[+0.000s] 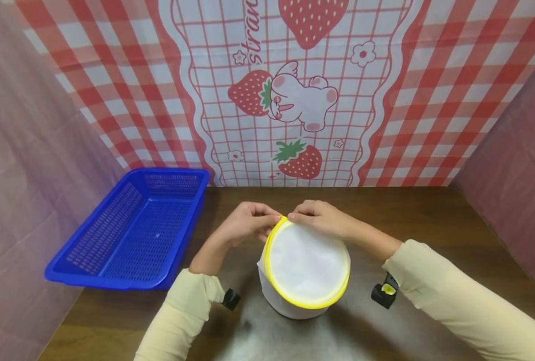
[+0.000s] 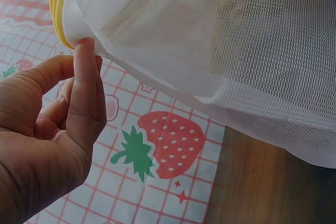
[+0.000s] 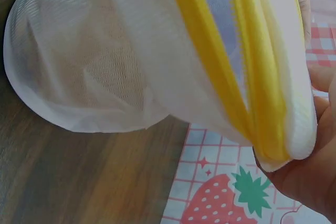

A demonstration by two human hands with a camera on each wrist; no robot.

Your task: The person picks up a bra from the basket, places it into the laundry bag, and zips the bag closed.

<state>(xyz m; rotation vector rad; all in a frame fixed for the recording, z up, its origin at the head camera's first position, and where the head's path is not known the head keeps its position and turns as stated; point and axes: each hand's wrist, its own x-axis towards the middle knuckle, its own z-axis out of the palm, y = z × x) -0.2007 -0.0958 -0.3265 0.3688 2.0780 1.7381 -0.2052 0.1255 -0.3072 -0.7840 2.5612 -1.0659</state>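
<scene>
A white mesh laundry bag [image 1: 310, 263] stands upright on the table, round in shape, with a yellow zipper [image 1: 273, 286] running around its top. At the bag's far edge my left hand [image 1: 245, 223] pinches the zipper's rim between thumb and fingertips; a zipper pull there is too small to make out. Just to the right, my right hand [image 1: 326, 219] grips the same far edge, thumb on the lid. The right wrist view shows a gap between the two yellow zipper bands [image 3: 260, 77]. Thin mesh of the bag's side [image 2: 252, 40] fills much of the left wrist view.
A blue plastic basket [image 1: 173, 250] sits on the wooden table [image 1: 407, 215] to the left of the bag. Behind the table hangs a red and white checked cloth [image 1: 155, 85] with strawberries. Pinkish cloth [image 1: 46, 150] lines the sides.
</scene>
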